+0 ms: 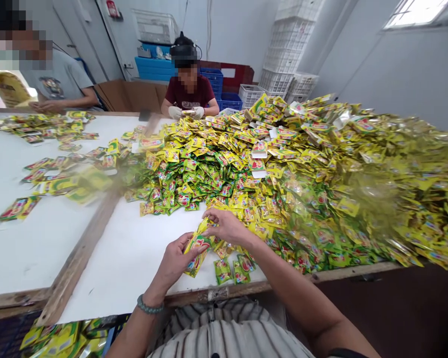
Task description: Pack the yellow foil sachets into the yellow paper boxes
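In the middle of the head view, my left hand (176, 261) grips a long yellow and green printed packet (199, 244) with red lettering, thumb across its front. My right hand (226, 226) is at the upper end of the same packet, fingers bent and closed on it; whether they also hold something small there is hidden. Just below lie several small green sachets (231, 270) by the table's front edge. Right behind my hands rises a large heap of small yellow and green sachets (209, 169).
A wooden strip (85, 248) divides the white table (104, 278). Flat packets (18, 208) lie on the left section. Two people sit across the table, one wearing white gloves (186, 112). White crates (283, 54) are stacked behind. Below the left front edge are more packets (65, 338).
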The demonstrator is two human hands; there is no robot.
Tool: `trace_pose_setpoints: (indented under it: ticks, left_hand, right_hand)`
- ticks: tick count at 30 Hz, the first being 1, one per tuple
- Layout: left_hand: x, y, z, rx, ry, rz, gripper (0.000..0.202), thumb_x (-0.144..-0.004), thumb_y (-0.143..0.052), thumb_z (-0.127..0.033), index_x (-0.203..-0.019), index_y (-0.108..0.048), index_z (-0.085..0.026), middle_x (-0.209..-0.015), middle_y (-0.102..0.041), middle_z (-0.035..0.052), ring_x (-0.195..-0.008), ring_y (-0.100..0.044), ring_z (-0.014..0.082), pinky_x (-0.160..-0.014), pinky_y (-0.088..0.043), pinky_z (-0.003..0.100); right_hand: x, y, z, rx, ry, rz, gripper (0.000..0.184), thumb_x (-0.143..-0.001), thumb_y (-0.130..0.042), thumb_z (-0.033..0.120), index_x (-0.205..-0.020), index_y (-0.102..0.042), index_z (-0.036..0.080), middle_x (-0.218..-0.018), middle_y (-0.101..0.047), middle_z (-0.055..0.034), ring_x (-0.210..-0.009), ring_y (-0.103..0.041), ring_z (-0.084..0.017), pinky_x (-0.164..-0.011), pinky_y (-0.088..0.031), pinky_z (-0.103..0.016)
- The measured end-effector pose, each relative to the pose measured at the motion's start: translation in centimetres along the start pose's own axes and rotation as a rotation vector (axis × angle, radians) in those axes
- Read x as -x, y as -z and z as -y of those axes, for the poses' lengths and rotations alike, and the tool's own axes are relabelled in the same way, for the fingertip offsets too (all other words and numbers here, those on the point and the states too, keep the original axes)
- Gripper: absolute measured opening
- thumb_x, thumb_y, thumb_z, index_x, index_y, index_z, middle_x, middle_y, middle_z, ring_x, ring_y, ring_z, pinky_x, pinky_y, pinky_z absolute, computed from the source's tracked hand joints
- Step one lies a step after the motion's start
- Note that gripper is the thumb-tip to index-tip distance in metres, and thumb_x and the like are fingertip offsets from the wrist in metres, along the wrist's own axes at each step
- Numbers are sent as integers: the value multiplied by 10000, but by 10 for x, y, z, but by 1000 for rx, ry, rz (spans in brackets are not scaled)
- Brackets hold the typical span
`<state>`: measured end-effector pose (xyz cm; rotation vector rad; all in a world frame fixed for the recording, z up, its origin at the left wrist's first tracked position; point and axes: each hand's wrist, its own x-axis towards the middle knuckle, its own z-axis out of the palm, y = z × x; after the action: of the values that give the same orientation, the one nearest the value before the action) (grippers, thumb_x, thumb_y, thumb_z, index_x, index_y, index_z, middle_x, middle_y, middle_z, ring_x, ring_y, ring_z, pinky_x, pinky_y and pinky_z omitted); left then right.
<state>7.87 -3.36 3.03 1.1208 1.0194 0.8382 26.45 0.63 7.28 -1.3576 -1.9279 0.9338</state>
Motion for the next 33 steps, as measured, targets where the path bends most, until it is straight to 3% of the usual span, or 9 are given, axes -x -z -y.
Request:
trace_pose_setpoints:
  ticks: [3, 8, 13, 18, 23, 26, 29, 33]
  left_hand:
    - [-1, 0, 0, 55, 32, 6, 483, -630, -814, -400, -1022, -659, -163, -853, -734, 35, -719, -659, 186, -652, -503, 260]
    - [-1, 0, 6, 108, 63, -36, 487, -607, -825, -415, -1000, -666, -176, -828, -743, 23, -649, -654, 166, -588, -488, 239]
    - [1, 5, 5, 67, 29, -7, 476, -616, -824, -401, -1010, -679, -178, -874, -751, 34, -717, -673, 189, -639, -515, 255]
    - [1, 5, 6, 88, 26, -18, 499, -594, -834, -409, -1010, -694, -174, -859, -750, 34, -729, -679, 201, -664, -529, 273]
    - [-1, 2, 5, 63, 39, -16, 455, -618, -816, -412, -982, -692, -170, -853, -746, 33, -719, -672, 197, -647, -519, 265]
    - [-1, 3, 1, 14, 23, 15, 428, -627, -797, -446, -925, -696, -156, -799, -736, 35, -698, -667, 203, -638, -514, 268]
    - [-1, 2, -4, 11, 24, 14, 505, -603, -798, -479, -972, -678, -155, -825, -734, 51, -750, -678, 231, -673, -528, 290]
    - [2, -3, -4, -4, 35, 27, 548, -643, -761, -526, -1052, -626, -188, -862, -717, 45, -780, -679, 231, -688, -551, 312]
  right_hand:
    - [9, -7, 2, -27, 40, -79, 93, -796, -683, 250, -849, -675, 174, -725, -633, 6, -682, -558, -134, -636, -406, -225]
    - [22, -14, 2, 91, 213, -110, 180, -901, -554, 250, -813, -696, 184, -818, -672, -51, -810, -597, -164, -776, -428, -268]
    - [21, -16, -6, 48, 75, -249, 136, -801, -690, 321, -845, -705, 193, -753, -668, -28, -694, -591, -153, -686, -448, -263]
    - [25, -19, -2, 32, 108, -186, 75, -796, -673, 255, -753, -705, 202, -764, -707, -24, -731, -617, -160, -711, -437, -260]
    - [39, -24, 12, 112, 22, -126, 183, -878, -563, 273, -1033, -651, 230, -792, -738, -16, -742, -633, -179, -791, -411, -293]
    - [43, -31, 14, 132, 8, -64, 293, -838, -588, 243, -1127, -542, 239, -628, -680, 37, -616, -565, -160, -721, -399, -268]
    - [37, -38, 7, -28, -41, -27, 287, -815, -583, 226, -1087, -494, 247, -551, -610, 80, -488, -455, -119, -570, -364, -218]
    - [22, -48, -5, -302, -157, -145, 248, -811, -586, 255, -1025, -460, 235, -571, -602, 77, -459, -464, -110, -474, -337, -200]
